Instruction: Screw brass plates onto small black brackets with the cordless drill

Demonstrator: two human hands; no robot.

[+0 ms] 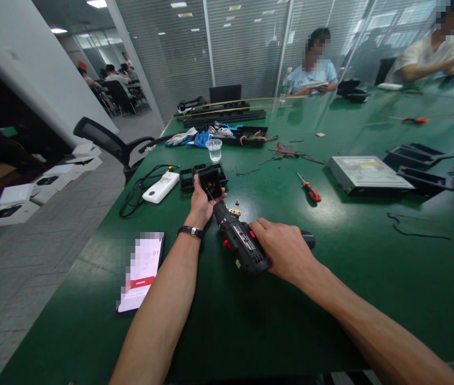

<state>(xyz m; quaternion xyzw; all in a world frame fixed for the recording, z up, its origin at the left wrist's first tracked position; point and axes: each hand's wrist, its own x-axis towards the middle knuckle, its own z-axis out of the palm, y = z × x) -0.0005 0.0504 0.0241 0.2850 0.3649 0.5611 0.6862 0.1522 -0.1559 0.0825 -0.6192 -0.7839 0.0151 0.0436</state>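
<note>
Black power drill (239, 239) sits near centre, wrapped in the right hand (289, 246); its bit points into a black box (209, 179), just farther, pinched by the left hand (200, 206). I'd judge screw work underway; next calls for steady alignment.

Single head-worn view from the worker's own viewpoint, facing forward and steeply down along both bare forearms (166, 305); the right hand (289, 248) gripping a power drill (243, 243) is near, just below and right of centre. Beyond that grip, the wide view crosses a green table (275, 326) to a distant glass partition (246, 59); far left of it, grey carpet (46, 278) shows
</note>
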